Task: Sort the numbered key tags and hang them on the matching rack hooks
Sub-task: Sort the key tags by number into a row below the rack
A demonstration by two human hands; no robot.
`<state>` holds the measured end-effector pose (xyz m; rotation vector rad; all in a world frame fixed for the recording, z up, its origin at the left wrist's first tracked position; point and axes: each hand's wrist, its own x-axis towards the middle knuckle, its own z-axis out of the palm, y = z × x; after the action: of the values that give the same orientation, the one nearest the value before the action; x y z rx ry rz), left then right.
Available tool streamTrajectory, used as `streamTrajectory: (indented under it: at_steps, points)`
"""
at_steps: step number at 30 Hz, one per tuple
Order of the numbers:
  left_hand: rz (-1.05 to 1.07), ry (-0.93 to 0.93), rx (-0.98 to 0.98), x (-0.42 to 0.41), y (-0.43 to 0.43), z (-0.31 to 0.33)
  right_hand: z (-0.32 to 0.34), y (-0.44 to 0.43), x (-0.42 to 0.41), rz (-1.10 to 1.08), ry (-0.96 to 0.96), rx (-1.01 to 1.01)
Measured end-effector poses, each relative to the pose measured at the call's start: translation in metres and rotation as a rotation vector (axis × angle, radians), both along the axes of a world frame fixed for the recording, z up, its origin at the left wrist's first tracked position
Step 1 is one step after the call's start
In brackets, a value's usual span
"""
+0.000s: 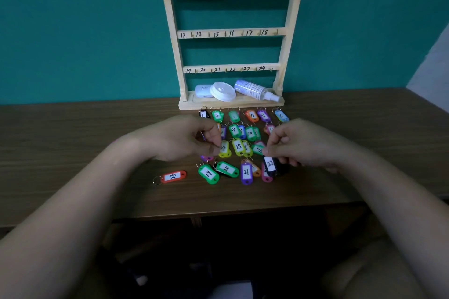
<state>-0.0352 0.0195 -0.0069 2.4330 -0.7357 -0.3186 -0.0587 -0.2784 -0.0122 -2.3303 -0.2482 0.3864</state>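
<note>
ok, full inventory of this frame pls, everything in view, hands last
table: 1, dark wood-grain.
wall: teal, behind.
key rack: 1, pale wood, against the wall at the table's back; numbers 7 to 24 in view, nothing hung.
key tags: roughly two dozen, mixed colours, in overlapping rows on the table before the rack.
tag 23: 1, orange-red, alone on the table left of the rows.
black tag 22: 1, bottom row, right end.
case: 1, white, rack base, left.
round lid: 1, white, rack base, middle.
spray bottle: 1, translucent with white nozzle, lying on rack base, right.
left hand: fingers curled over the rows' left side; grip unclear.
right hand: appears to pinch black tag 22's ring.
</note>
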Motion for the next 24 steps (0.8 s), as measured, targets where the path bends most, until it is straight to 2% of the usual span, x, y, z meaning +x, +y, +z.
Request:
streamTrajectory:
  at_steps: [7, 10, 15, 24]
  points:
    - [0.080, 0.013, 0.014, -0.003, 0.024, 0.003, -0.001, 0.009, 0.003, -0.021, -0.102, -0.130]
    - [0.115, 0.023, 0.044, -0.005, 0.040, 0.005, 0.001, 0.018, 0.004, -0.012, -0.171, -0.103]
    - [0.227, -0.075, 0.046, -0.007, 0.068, 0.012, -0.003, 0.051, 0.001, 0.050, -0.311, -0.068]
    - [0.520, -0.162, 0.040, 0.010, 0.112, 0.000, -0.017, 0.122, -0.008, 0.180, -0.406, 0.017]
